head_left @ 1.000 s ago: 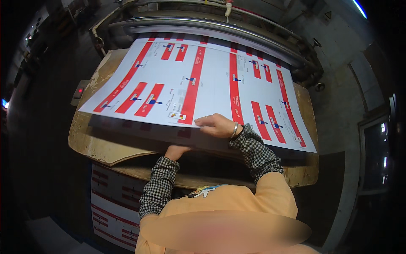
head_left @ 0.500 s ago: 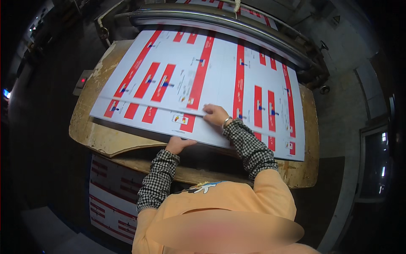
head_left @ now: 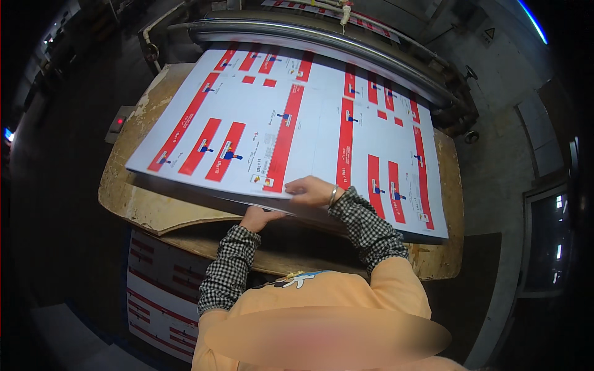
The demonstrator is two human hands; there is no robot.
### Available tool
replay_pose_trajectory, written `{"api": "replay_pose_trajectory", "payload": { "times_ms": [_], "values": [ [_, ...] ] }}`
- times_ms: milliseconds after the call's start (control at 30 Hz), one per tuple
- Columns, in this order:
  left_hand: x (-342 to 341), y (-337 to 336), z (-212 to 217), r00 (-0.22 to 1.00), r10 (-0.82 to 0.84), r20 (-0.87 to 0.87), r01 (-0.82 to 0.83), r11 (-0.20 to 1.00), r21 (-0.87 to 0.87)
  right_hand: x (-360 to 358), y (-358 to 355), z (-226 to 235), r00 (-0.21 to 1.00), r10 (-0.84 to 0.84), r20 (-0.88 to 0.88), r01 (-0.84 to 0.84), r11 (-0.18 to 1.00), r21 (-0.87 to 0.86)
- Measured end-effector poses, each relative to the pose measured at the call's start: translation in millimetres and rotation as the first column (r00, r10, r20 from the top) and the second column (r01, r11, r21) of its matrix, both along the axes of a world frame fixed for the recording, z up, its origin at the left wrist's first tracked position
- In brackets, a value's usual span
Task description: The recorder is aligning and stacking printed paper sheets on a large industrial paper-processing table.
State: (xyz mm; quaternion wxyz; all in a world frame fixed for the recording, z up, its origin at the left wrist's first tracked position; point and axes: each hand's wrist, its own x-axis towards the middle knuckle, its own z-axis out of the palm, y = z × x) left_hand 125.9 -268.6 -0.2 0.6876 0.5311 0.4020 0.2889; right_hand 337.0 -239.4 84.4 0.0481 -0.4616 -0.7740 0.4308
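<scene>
My right hand lies palm down, fingers spread flat, on the near edge of the top printed sheet, a large white sheet with red bars and small blue marks that fills the middle of the frame and runs toward the upper left. It presses on the sheet; it is not closed around anything. A thin bangle sits at that wrist, and the checked sleeve bends back from it toward the lower centre.

My left hand is just below and left of the right one, tucked under the sheet's near edge with the knuckles up. The fingers disappear beneath the paper, so I cannot tell whether they pinch the edge or only prop it. The two hands are close but not touching, one above the sheet and one below.

The sheet rests skewed on a stack of printed sheets with the same pattern, which extends to the right of the frame. The stack sits on a worn wooden surface with chipped edges. A metal roller crosses the top of the frame behind the sheets. A small box with a red button sits at the left edge of the board.
</scene>
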Motion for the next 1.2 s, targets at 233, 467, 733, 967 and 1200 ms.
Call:
{"api": "replay_pose_trajectory", "payload": {
  "times_ms": [233, 467, 733, 967, 1200],
  "values": [
    [0.0, -5.0, 14.3, 0.994, 0.030, -0.103, -0.041, 0.994, -0.101, 2.9, -16.4, 15.5, 0.945, 0.010, -0.327, 0.108, 0.934, 0.341],
    [-1.6, 0.2, -7.8, 1.000, 0.017, 0.024, -0.015, 0.996, -0.094, -6.1, -26.6, -19.7, 0.983, -0.021, -0.181, 0.034, 0.997, 0.067],
    [-4.4, 2.3, -10.1, 0.999, 0.014, -0.042, -0.015, 0.999, -0.035, 5.3, 22.6, -63.7, 0.876, -0.477, -0.071, 0.482, 0.866, 0.131],
    [-3.0, 0.6, 2.9, 0.994, 0.015, 0.104, -0.018, 1.000, 0.026, -13.9, -9.3, -59.7, 0.987, 0.071, 0.146, -0.103, 0.969, 0.223],
    [0.8, 4.9, -22.0, 0.996, 0.008, 0.087, -0.013, 0.999, 0.048, -0.8, -0.1, -12.3, 0.997, -0.016, -0.081, 0.015, 1.000, -0.013]
  ]
}}
